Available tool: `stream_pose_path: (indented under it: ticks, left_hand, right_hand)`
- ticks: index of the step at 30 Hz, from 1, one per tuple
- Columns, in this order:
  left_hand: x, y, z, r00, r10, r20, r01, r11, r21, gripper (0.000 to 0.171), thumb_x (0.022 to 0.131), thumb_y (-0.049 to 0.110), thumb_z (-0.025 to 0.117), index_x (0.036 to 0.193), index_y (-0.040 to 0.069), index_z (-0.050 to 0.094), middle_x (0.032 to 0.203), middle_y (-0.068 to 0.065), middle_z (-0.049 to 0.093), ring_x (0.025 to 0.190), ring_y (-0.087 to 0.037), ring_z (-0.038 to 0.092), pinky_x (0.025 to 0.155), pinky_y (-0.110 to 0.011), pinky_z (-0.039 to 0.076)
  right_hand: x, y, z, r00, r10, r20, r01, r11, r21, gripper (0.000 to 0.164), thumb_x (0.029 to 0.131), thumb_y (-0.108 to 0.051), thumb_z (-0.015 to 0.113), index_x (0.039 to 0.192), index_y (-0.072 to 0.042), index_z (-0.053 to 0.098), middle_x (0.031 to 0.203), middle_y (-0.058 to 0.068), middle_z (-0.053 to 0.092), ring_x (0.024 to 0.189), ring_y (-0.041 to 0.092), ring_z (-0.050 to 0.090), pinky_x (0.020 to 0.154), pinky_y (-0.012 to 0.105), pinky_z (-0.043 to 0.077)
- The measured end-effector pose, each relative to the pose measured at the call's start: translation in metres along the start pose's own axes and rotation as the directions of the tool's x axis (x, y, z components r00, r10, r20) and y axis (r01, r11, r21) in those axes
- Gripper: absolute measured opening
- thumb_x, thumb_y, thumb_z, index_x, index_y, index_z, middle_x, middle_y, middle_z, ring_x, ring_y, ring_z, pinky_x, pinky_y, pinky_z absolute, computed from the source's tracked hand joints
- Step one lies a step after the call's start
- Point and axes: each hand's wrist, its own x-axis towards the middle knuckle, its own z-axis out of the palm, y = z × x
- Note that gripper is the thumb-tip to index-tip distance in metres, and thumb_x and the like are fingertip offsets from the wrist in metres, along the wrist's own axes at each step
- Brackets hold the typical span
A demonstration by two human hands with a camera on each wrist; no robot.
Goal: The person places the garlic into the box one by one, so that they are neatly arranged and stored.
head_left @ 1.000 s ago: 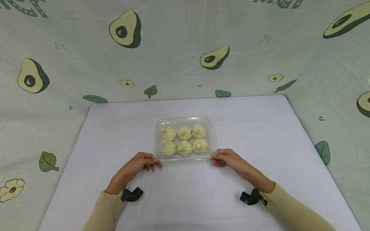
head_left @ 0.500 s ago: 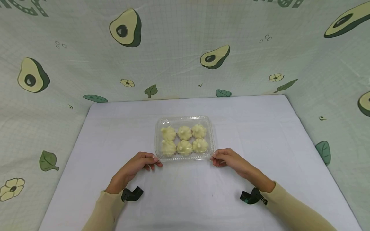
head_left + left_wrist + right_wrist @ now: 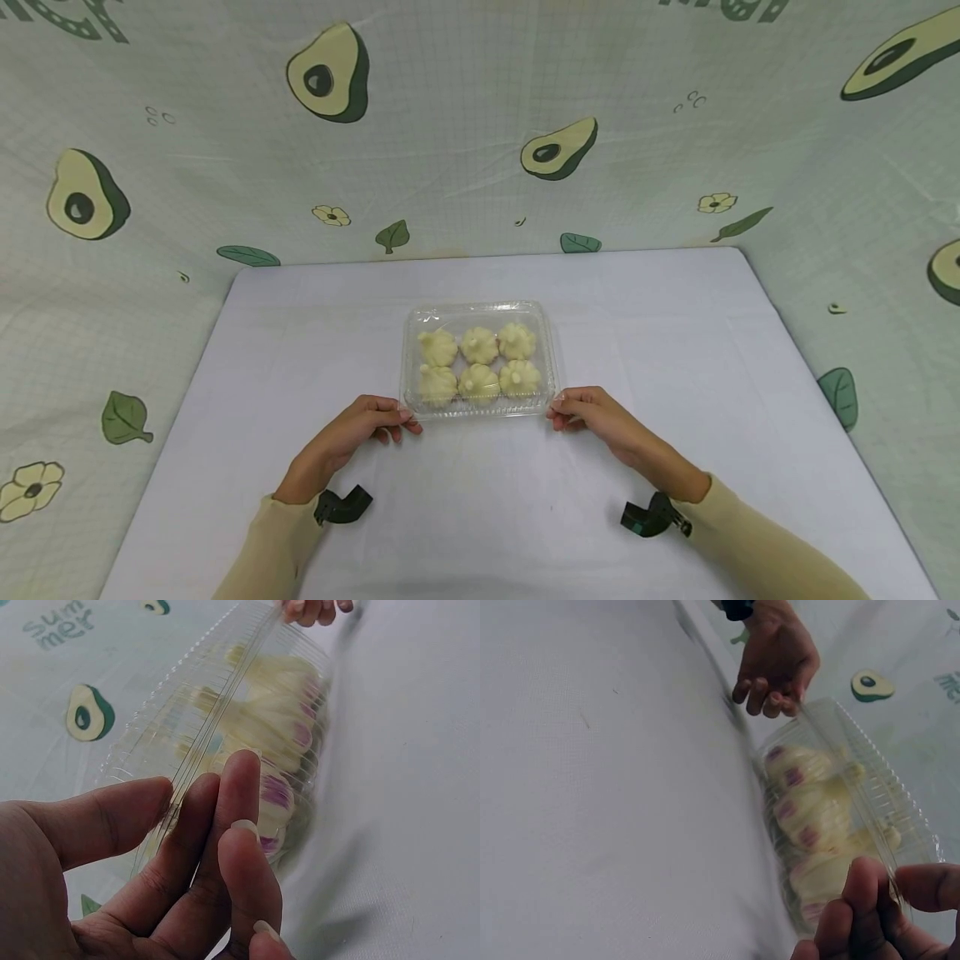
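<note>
A clear plastic clamshell box (image 3: 480, 315) with its lid down lies on the white table. Inside, several pale yellow garlic bulbs (image 3: 478, 346) sit in two rows; purple patches show low on them in the left wrist view. My left hand (image 3: 367, 421) pinches the box's near left corner at the rim between thumb and forefinger. At the near right corner, the rim is pinched the same way by my right hand (image 3: 592, 414). In the right wrist view the other fingers (image 3: 832, 928) of that hand are bent below the rim.
White cloth covers the table (image 3: 480, 517). Behind and at both sides hangs a pale curtain (image 3: 450, 100) printed with avocados and leaves. Each wrist wears a black camera mount, on the left (image 3: 343, 505) and on the right (image 3: 647, 515).
The right wrist has shifted very slightly. Both hands keep their pinch on the box corners, and the box has not moved.
</note>
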Motion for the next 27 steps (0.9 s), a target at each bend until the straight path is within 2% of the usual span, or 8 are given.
stream_pose_path:
  ticks: [8,16,27]
  left_hand:
    - [0.0000,-0.0033,-0.0007,1.000,-0.005,-0.001,0.005,1.000,0.003,0.027,0.108,0.022,0.061,0.109,0.002,0.078,0.103,0.002,0.080,0.083,-0.018,0.062,0.079,-0.031,0.046]
    - [-0.0003,-0.0025,-0.0011,1.000,-0.010,-0.007,0.010,1.000,0.002,0.027,0.108,0.022,0.061,0.109,0.002,0.078,0.104,0.001,0.079,0.083,-0.018,0.062,0.079,-0.032,0.046]
    - [-0.0001,-0.0006,-0.0027,0.999,-0.034,-0.002,0.034,0.999,0.000,0.028,0.108,0.024,0.061,0.110,0.002,0.078,0.104,0.001,0.080,0.083,-0.018,0.062,0.078,-0.032,0.047]
  right_hand:
    - [-0.0014,0.0010,0.0027,0.999,-0.018,-0.032,0.018,1.000,0.011,0.032,0.107,-0.015,0.058,0.101,0.013,0.070,0.082,-0.002,0.066,0.087,0.012,0.064,0.087,0.031,0.054]
    - [-0.0016,-0.0003,0.0041,0.998,-0.015,-0.053,0.016,0.999,0.032,0.029,0.106,-0.014,0.059,0.096,0.012,0.069,0.078,-0.001,0.065,0.082,0.012,0.061,0.085,0.031,0.054]
    - [-0.0004,-0.0034,0.0049,0.999,0.039,-0.029,-0.039,0.999,0.013,0.031,0.109,-0.017,0.055,0.100,0.009,0.070,0.083,-0.001,0.066,0.088,0.018,0.063,0.084,0.034,0.055]
